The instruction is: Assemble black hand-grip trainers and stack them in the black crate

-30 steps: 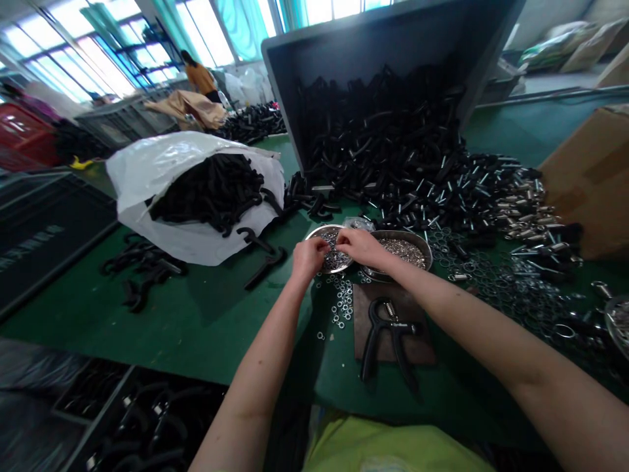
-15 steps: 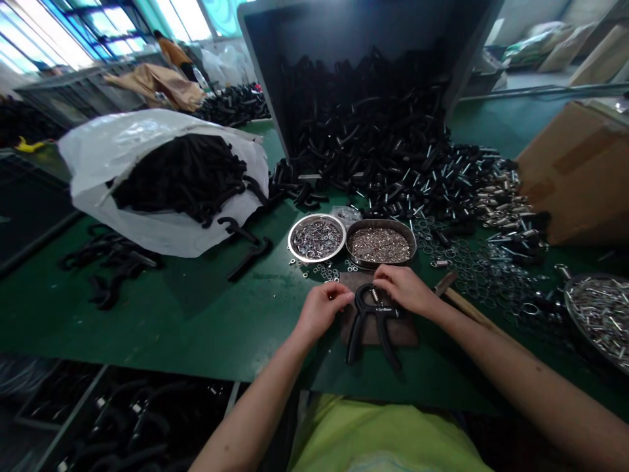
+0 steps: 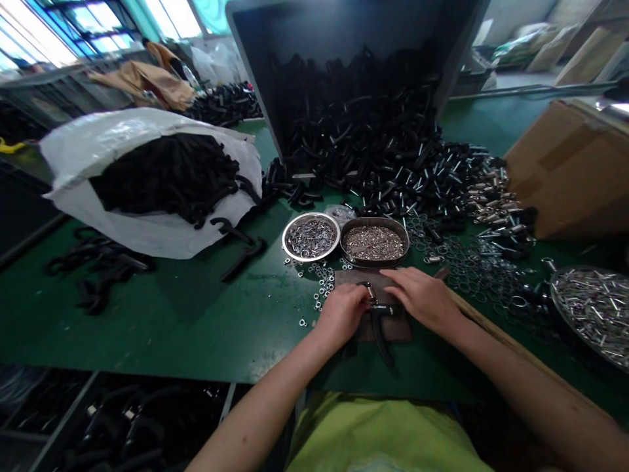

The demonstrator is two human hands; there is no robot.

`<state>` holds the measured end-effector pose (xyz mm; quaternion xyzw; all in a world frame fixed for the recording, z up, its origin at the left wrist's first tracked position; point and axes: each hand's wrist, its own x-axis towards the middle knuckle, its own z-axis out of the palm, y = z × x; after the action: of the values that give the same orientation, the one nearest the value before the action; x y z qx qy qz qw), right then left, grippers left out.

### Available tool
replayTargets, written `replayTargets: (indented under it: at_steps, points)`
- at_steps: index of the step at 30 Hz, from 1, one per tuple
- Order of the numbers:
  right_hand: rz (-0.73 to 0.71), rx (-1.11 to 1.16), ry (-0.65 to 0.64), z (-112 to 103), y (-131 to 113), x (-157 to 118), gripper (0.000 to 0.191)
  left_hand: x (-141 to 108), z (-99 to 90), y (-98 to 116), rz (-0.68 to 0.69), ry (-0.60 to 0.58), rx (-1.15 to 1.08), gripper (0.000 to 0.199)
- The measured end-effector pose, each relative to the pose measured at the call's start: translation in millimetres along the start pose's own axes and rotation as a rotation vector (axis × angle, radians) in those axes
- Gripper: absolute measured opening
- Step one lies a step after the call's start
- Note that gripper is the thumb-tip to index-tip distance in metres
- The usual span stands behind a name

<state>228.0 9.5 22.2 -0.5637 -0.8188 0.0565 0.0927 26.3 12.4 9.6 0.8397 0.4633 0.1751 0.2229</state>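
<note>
- The black hand grip strengthener (image 3: 379, 334) is lying on the brown plate (image 3: 401, 330), one leg overhanging the plate's near edge.
- Left hand (image 3: 344, 313) is covering the plate's left part and the strengthener's other leg, fingers bent at the coil spring (image 3: 372, 292); can't tell whether it's pinching anything.
- Right hand (image 3: 425, 298) is hanging over the plate's right edge, fingers loosely spread, apparently holding nothing.
- Work seems to be centring on the spring end; likely best with the left hand pinning the frame flat on the plate, fingertips clear of the coils, the right steadying the crossbar.
- Wooden-handled hammer (image 3: 474, 313) is lying right of the plate, partly behind the right arm; probably worth keeping the wrist off it.
- Loose nuts (image 3: 323, 289) are scattering left of the plate; a sleeve-free, high wrist should avoid sweeping them.
- Round steel dish (image 3: 312, 259) and oval steel dish (image 3: 374, 263) are standing beyond the plate, both holding small metal parts.
</note>
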Motion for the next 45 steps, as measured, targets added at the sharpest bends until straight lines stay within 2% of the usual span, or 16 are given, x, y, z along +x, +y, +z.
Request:
replayTargets:
  at_steps: [3, 6, 8, 10, 13, 15, 17, 19, 22, 27, 30, 33, 36, 38, 41, 45]
  points:
    - [0.203, -0.177, 0.075, 1, 36, -48, 0.026, 1, 0.9, 1, 0.173, -0.041, 0.2, 0.007]
    - [0.377, -0.329, 0.031, 15, 67, -93, 0.034, -5, 7.2, -3, 0.192, -0.003, 0.201, 0.008]
    - [0.472, -0.321, 0.028, 23, 75, -109, 0.032, -13, 13.1, -7, 0.168, 0.082, 0.149, 0.015]
    - [0.542, -0.23, 0.045, 22, 70, -109, 0.031, -24, 17.6, -9, 0.153, 0.168, 0.116, 0.02]
    - [0.466, 0.081, 0.089, 5, 44, -88, 0.033, -38, 18.3, -5, 0.093, 0.183, 0.155, 0.028]
    - [0.303, 0.291, 0.149, -7, 24, -69, 0.036, -43, 16.2, -1, 0.041, 0.134, 0.204, 0.033]
    - [0.156, 0.377, 0.177, -12, 8, -53, 0.039, -45, 14.5, 1, 0.006, 0.096, 0.22, 0.036]
    - [0.07, 0.355, 0.12, -10, 0, -42, 0.039, -45, 14.6, 1, -0.016, 0.082, 0.201, 0.038]
    - [0.038, 0.304, 0.03, -9, -4, -42, 0.038, -46, 17.4, -2, -0.022, 0.078, 0.095, 0.041]
    - [-0.002, 0.294, 0.147, -16, -16, -64, 0.04, -48, 21.4, -4, -0.127, 0.139, -0.117, 0.06]
    - [-0.016, 0.196, 0.003, -8, -19, -70, 0.041, -48, 22.0, -2, -0.207, 0.174, -0.164, 0.062]
    - [0.028, 0.124, -0.044, 2, -11, -73, 0.041, -47, 20.5, 0, -0.217, 0.157, -0.153, 0.061]
    - [0.108, 0.003, 0.057, 8, 9, -85, 0.042, -45, 16.0, 0, -0.171, 0.109, -0.143, 0.045]
    - [0.193, -0.153, 0.107, 12, 26, -98, 0.043, -43, 13.1, 0, -0.201, 0.103, -0.261, 0.036]
    - [0.272, -0.326, 0.106, 16, 49, -108, 0.04, -42, 13.8, 5, -0.401, 0.105, -0.71, 0.034]
    - [0.187, -0.2, 0.181, 4, 57, -78, 0.033, -49, 21.8, 23, -0.677, 0.057, -1.255, 0.046]
